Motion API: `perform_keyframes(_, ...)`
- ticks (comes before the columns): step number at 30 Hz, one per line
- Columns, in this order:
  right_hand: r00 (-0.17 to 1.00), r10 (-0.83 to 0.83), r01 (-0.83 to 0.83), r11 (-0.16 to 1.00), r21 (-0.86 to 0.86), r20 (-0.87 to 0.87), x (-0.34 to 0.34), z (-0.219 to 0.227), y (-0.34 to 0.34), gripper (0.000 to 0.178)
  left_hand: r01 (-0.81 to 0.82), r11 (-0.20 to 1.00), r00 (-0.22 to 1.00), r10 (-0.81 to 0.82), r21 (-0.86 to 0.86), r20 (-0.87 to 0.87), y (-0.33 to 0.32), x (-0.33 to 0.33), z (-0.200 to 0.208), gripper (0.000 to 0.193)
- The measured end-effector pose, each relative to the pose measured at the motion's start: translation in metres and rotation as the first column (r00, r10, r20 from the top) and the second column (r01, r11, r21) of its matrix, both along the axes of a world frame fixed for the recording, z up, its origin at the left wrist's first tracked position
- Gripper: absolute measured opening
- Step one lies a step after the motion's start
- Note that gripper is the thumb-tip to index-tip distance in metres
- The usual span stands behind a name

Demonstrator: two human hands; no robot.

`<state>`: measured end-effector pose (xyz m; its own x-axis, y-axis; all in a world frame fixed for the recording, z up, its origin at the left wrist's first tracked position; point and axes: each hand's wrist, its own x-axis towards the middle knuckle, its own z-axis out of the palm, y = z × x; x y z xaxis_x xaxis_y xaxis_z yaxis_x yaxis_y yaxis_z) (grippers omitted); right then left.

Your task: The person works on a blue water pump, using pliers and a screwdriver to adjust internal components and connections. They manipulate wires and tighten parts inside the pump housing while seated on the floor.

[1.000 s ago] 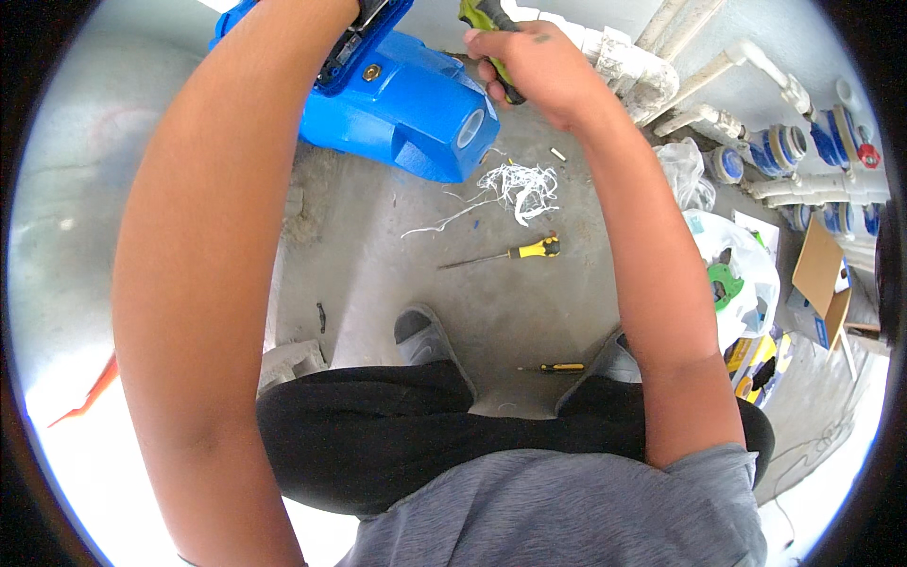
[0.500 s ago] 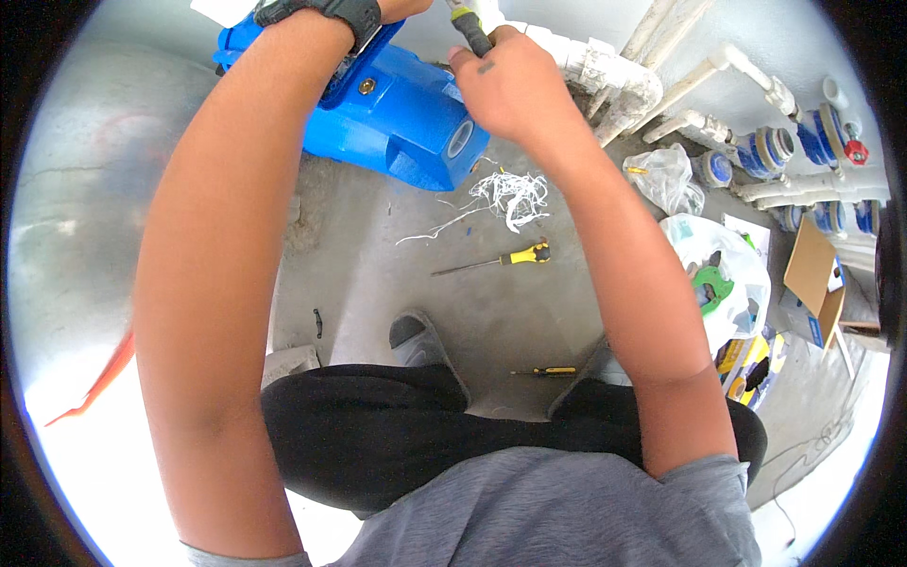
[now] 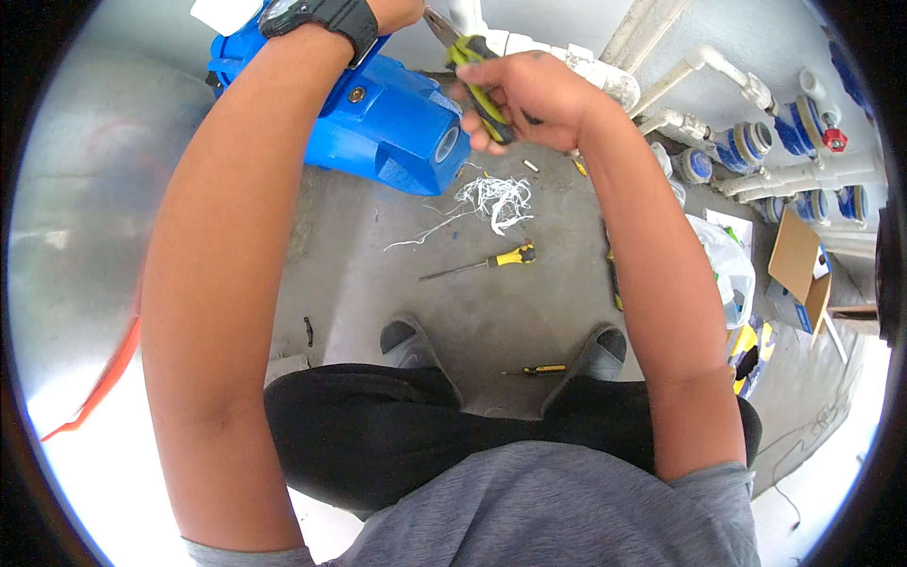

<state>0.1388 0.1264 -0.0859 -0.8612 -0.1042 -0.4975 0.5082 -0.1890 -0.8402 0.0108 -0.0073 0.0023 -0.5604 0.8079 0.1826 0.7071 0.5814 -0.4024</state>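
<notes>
My right hand [image 3: 543, 94] is closed around pliers [image 3: 480, 85] with green-and-black handles. Their metal jaws point up and left, close to the fingers' end of my left hand [image 3: 397, 11]. That left hand is at the top edge, beyond a black wristwatch [image 3: 345, 24], and its fingers are cut off or hidden. Below both hands lies a blue pump-like housing [image 3: 383, 118] with a brass plug and a round port at its right end. White pipework [image 3: 529, 45] runs behind the pliers. Whether the jaws touch anything cannot be made out.
A tangle of white thread [image 3: 496, 200], a yellow-handled screwdriver [image 3: 512, 255] and a smaller screwdriver [image 3: 545, 369] lie on the floor. Plastic bags [image 3: 732, 274] and an open cardboard box [image 3: 801, 269] stand right, below blue meters [image 3: 742, 146]. A shiny metal tank [image 3: 104, 189] curves along the left.
My right hand has turned and drawn slightly down and right, bringing the pliers' jaws and both handles into sight. My left hand stays near the top edge. The whole view has shifted a little.
</notes>
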Motion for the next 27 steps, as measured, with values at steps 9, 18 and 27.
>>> perform_keyframes(9,0.895,0.427,0.066,0.153,0.986,-0.126,0.044,-0.007,0.062,0.035,0.221,0.971,0.975,-0.222,0.088,0.011,-0.015,0.0,-0.002,0.01)
perform_keyframes(18,0.653,0.663,0.666,-0.27,0.696,-0.367,0.049,0.008,0.076,0.038,0.402,0.916,0.905,-0.4,0.015,0.144,-0.02,-0.021,0.004,0.009)
perform_keyframes(27,0.643,0.662,0.704,-0.314,0.637,-0.384,0.032,0.002,0.065,0.033,0.292,0.949,0.933,-0.256,-0.118,0.251,-0.01,-0.025,0.011,0.011)
